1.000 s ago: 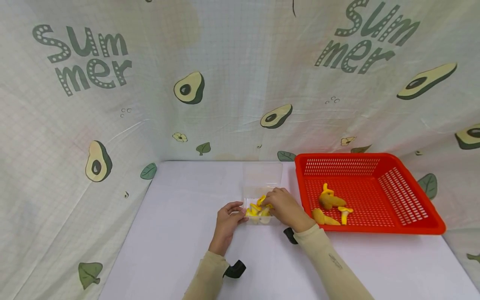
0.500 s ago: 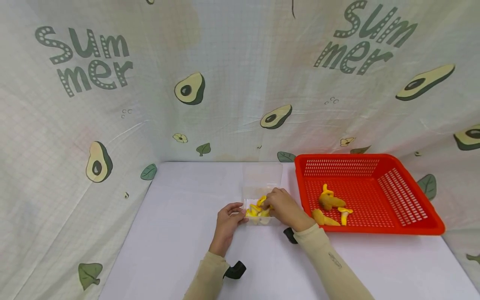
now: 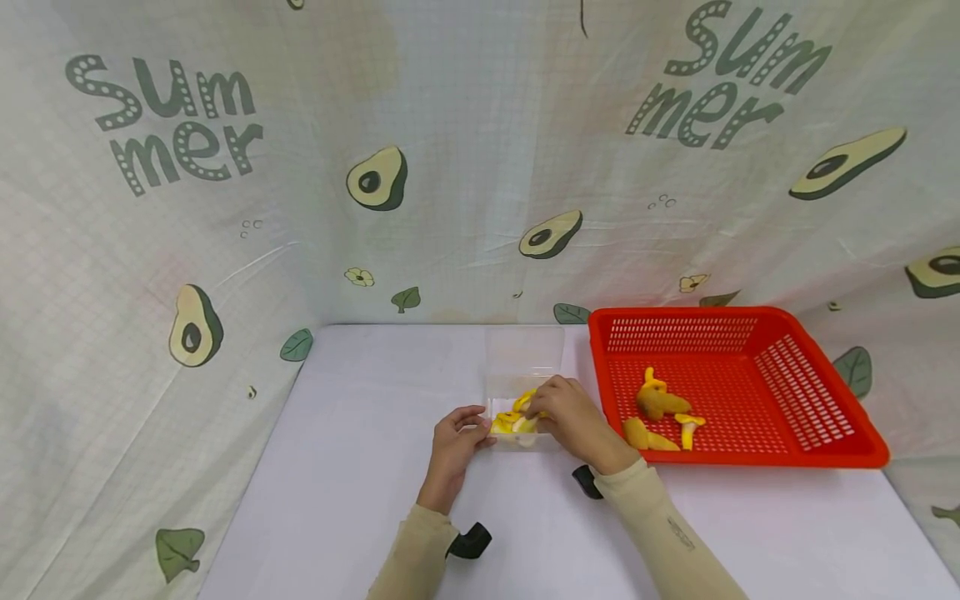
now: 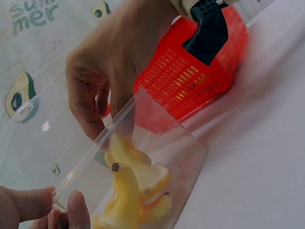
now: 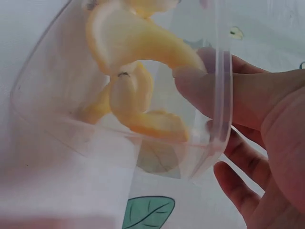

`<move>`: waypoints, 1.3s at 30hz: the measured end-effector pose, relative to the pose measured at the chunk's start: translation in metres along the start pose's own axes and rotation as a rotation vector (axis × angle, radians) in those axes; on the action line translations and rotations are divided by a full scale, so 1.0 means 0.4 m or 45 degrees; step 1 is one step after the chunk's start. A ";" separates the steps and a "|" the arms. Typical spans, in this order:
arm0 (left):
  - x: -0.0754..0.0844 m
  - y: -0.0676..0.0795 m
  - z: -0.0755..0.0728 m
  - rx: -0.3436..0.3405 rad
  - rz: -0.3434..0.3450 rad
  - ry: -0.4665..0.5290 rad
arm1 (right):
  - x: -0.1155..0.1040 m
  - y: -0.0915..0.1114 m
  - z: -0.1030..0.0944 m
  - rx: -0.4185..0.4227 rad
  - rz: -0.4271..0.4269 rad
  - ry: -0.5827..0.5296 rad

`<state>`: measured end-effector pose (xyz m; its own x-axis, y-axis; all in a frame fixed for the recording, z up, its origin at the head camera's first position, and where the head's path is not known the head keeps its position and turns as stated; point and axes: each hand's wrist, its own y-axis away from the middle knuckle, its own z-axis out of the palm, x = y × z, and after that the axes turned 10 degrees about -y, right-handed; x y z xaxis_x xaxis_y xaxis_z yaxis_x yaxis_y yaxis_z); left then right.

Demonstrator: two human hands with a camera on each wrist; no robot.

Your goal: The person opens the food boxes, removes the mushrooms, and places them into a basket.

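Both hands meet at a clear, rectangular plastic box (image 3: pixel 513 443) on the white-covered counter (image 3: pixel 375 400), between the counter's left edge and a red, perforated plastic basket (image 3: pixel 757 459). The left hand (image 3: pixel 457 442) comes in from the near side, its thumb and fingers pinching the box at its left rim near the front corner. The right hand (image 3: pixel 573 421) reaches over the box's right side, wrist bent down; its thumb and forefinger pinch the stem of a yellow-and-white, trumpet-shaped mushroom (image 5: pixel 152 43) inside the box. Both forearms wear beige sleeves (image 3: pixel 423 542), with a black device (image 3: pixel 470 540) at the left wrist.

In the head view the right hand covers part of the box and its contents; the frame cuts off the counter's near edge. In the left wrist view the left hand is only partly shown at the lower corner. The mushrooms in the box overlap, so their number cannot be told.

The box holds several yellow mushrooms (image 4: pixel 125 195); its transparent lid (image 3: pixel 525 348) stands open toward the counter's back edge. The basket, near the counter's right edge, holds brown mushrooms (image 3: pixel 663 404) and yellow ones (image 3: pixel 688 429) along its left wall and near-left corner.
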<state>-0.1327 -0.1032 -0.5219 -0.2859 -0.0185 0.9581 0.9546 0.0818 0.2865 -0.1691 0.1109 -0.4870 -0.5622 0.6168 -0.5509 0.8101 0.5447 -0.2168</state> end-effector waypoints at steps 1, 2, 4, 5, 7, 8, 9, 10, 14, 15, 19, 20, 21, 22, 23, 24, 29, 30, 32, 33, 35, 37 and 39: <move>0.000 0.000 0.000 0.000 0.000 0.001 | 0.002 0.002 0.001 0.019 -0.006 -0.010; -0.001 0.000 0.000 0.000 0.002 0.004 | 0.005 0.004 0.001 0.039 -0.012 -0.013; -0.001 -0.001 0.000 0.001 0.004 0.008 | 0.008 0.007 0.002 0.069 -0.011 -0.034; -0.001 -0.001 0.000 0.002 0.004 0.007 | 0.010 0.008 0.003 0.084 -0.011 -0.043; -0.001 0.000 0.000 0.003 0.001 0.008 | 0.013 0.011 0.005 0.113 -0.009 -0.056; -0.001 -0.001 0.000 0.004 0.001 0.007 | 0.014 0.012 0.006 0.128 -0.011 -0.057; -0.001 -0.001 0.000 0.006 -0.001 0.006 | 0.015 0.014 0.007 0.143 -0.016 -0.069; -0.001 -0.002 0.001 0.008 -0.003 0.003 | 0.015 0.015 0.008 0.159 -0.025 -0.076; -0.001 -0.002 0.004 0.011 -0.005 -0.003 | 0.013 0.021 0.009 0.226 -0.067 -0.061; -0.001 -0.001 0.004 0.010 -0.003 0.000 | 0.012 0.022 0.007 0.247 -0.080 -0.060; -0.003 -0.002 0.005 -0.002 0.010 0.021 | 0.009 0.024 -0.007 0.370 -0.104 -0.079; -0.004 -0.002 0.005 -0.004 0.016 0.021 | 0.009 0.025 -0.013 0.406 -0.110 -0.097; -0.005 -0.003 0.005 -0.006 0.019 0.023 | 0.008 0.025 -0.020 0.442 -0.107 -0.121; -0.006 -0.003 0.004 -0.005 0.022 0.026 | 0.008 0.027 -0.026 0.473 -0.098 -0.138; -0.007 -0.004 0.004 -0.005 0.025 0.030 | 0.006 0.029 -0.033 0.500 -0.087 -0.159; -0.008 -0.005 0.004 -0.003 0.026 0.028 | 0.005 0.031 -0.040 0.521 -0.076 -0.182; -0.010 -0.005 0.002 -0.004 0.030 0.027 | 0.004 0.050 -0.065 0.599 -0.027 -0.259; -0.010 -0.005 0.002 -0.004 0.031 0.022 | 0.005 0.054 -0.070 0.618 -0.030 -0.276; -0.010 -0.006 0.001 -0.007 0.030 0.016 | 0.005 0.064 -0.080 0.659 -0.039 -0.305; -0.010 -0.006 0.001 -0.006 0.025 0.014 | 0.005 0.070 -0.084 0.678 -0.047 -0.322; -0.010 -0.006 0.001 -0.010 0.021 0.012 | 0.007 0.079 -0.093 0.714 -0.061 -0.356; -0.009 -0.006 0.000 -0.015 0.018 0.018 | 0.011 0.089 -0.101 0.746 -0.057 -0.385; -0.010 -0.007 0.000 -0.019 0.019 0.026 | 0.016 0.099 -0.109 0.777 -0.039 -0.400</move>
<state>-0.1341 -0.1033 -0.5263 -0.2702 -0.0378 0.9621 0.9599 0.0671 0.2722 -0.1478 0.1612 -0.4639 -0.5862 0.3617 -0.7250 0.7951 0.0847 -0.6006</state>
